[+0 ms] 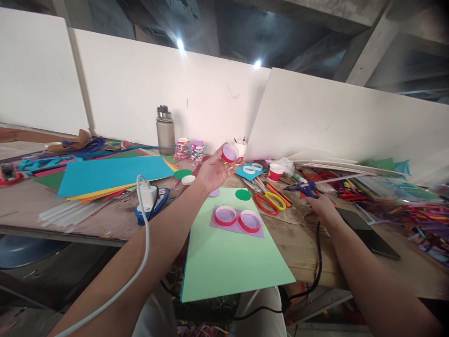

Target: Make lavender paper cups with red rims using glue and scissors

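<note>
head view: left hand [213, 172] is raised palm up above the table, fingertips pinching a red ring with a lilac disc [229, 153]. right hand [320, 204] lies on the table with fingers curled around the blue glue gun [306, 188]. two more red rings [238, 218] sit on a lilac sheet on the green card [228, 262]. no brand or writing is readable. scissors [271, 200] lie between the hands. cluttered wooden table [308, 252]; white boards [147, 89] behind; a grey bottle [165, 130] stands against them.
</note>
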